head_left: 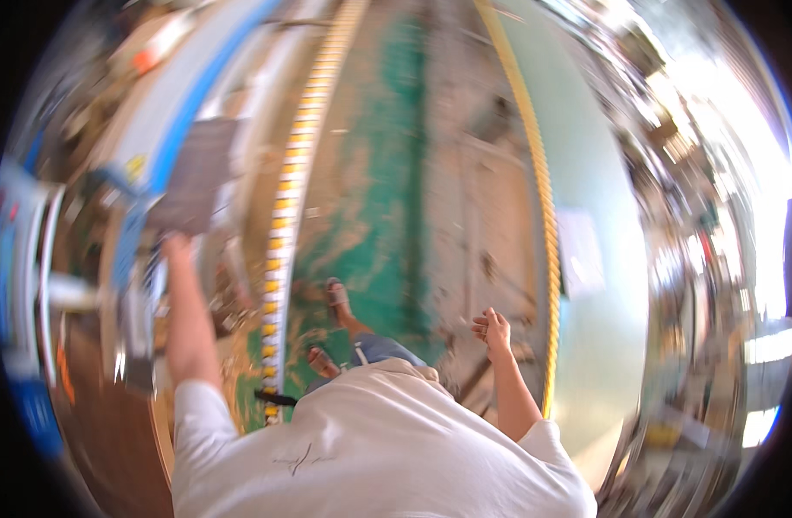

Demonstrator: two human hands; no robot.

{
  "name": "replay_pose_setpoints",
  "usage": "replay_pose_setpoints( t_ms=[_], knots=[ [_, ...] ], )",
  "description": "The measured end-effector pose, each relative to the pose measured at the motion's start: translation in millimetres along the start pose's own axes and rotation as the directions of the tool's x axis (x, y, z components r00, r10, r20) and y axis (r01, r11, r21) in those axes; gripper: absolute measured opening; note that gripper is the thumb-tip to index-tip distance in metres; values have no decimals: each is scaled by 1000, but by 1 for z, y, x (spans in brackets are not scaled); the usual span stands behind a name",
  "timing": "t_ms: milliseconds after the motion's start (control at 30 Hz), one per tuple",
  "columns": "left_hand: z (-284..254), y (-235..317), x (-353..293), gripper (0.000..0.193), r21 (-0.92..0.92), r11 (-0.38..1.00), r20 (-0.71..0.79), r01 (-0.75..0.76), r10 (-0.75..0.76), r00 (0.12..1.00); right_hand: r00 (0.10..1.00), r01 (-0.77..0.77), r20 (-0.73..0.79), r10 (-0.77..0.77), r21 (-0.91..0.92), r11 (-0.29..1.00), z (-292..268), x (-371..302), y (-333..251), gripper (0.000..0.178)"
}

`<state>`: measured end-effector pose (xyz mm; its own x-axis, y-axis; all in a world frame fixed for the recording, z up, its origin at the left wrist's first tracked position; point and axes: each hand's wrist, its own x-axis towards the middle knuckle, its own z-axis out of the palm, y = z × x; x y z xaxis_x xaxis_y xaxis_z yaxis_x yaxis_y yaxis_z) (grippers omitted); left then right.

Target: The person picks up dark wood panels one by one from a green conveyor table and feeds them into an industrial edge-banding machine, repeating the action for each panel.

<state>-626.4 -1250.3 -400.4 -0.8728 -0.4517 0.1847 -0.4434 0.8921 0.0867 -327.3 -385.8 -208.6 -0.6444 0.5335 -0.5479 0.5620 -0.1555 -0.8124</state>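
The picture is blurred by motion. My left hand reaches up and forward on the left and grips the lower edge of a flat dark grey panel. My right hand hangs at my side on the right with its fingers loosely curled and nothing in it. Below me I see my white shirt and my sandalled feet on a worn green floor.
A yellow-and-white striped line runs along the floor on the left, and a yellow line on the right. A blue and white machine stands at the left. Cluttered, bright workshop stuff blurs along the right rim.
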Motion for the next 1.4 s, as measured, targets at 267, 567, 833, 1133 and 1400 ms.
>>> replay_pose_setpoints(
  t_ms=[267, 567, 833, 1133, 1400],
  knots=[
    [-158, 378, -341, 20, -744, -134, 548, 655, 439, 712, 661, 217, -728, 183, 419, 882, -297, -175, 201, 24],
    [-240, 627, -645, 43, -832, 555, 554, 10, 832, -34, 655, 248, -724, -218, -67, 967, -402, -121, 207, 48],
    [-297, 823, -809, 59, -834, 39, 32, -551, 999, 21, 739, 26, -589, -329, -463, 886, -453, -119, 236, 75],
    [-302, 886, -936, 77, -621, 413, 479, -666, 873, 94, 719, 176, -695, -3, 179, 968, -489, -193, 249, 72],
    [-386, 831, -966, 42, -803, 583, 408, 120, 686, -602, 717, 690, -694, 66, 720, 75, -533, -215, 196, 47]
  ],
)
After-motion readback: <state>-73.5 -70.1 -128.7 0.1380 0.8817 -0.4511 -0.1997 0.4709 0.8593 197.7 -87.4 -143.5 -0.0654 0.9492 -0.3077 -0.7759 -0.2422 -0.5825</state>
